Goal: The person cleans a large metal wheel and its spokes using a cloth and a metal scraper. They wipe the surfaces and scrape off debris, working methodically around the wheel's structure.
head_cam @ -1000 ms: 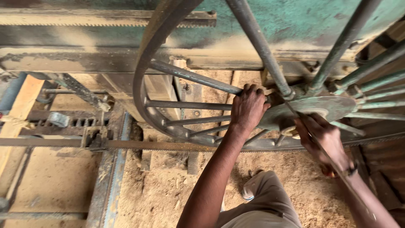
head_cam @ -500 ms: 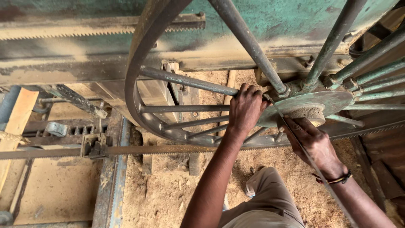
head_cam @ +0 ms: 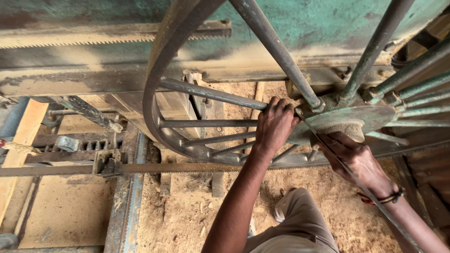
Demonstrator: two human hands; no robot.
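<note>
Your left hand (head_cam: pixel 276 122) is closed in a fist around a spoke (head_cam: pixel 211 93) of the big band-saw wheel (head_cam: pixel 157 75), gripping it right where the spoke runs into the hub (head_cam: pixel 349 117). The knuckles face up and the fingers wrap fully round the steel rod. Your right hand (head_cam: pixel 358 159) sits lower and to the right, under the dusty flat face of the hub, palm turned toward it; the fingers are partly tucked behind the metal, so whether they clamp anything cannot be told. A thin metal rod (head_cam: pixel 356 180) crosses diagonally over the back of that hand, running from near the hub down toward the lower right corner. A dark band with a red strip (head_cam: pixel 382 199) circles your right wrist.

The wheel stands upright in front of you, its curved rim sweeping from top centre down to the left, with several more spokes fanning out from the hub on both sides. Behind it is the worn green machine frame (head_cam: pixel 304 23). A toothed saw blade (head_cam: pixel 93 37) lies along the upper left of that frame, and another toothed strip (head_cam: pixel 187 167) runs horizontally below the wheel. Sawdust (head_cam: pixel 187 215) covers the floor beneath, and your knee in tan trousers (head_cam: pixel 300 225) shows at the bottom. A pale wooden plank (head_cam: pixel 21 140) leans at the far left.
</note>
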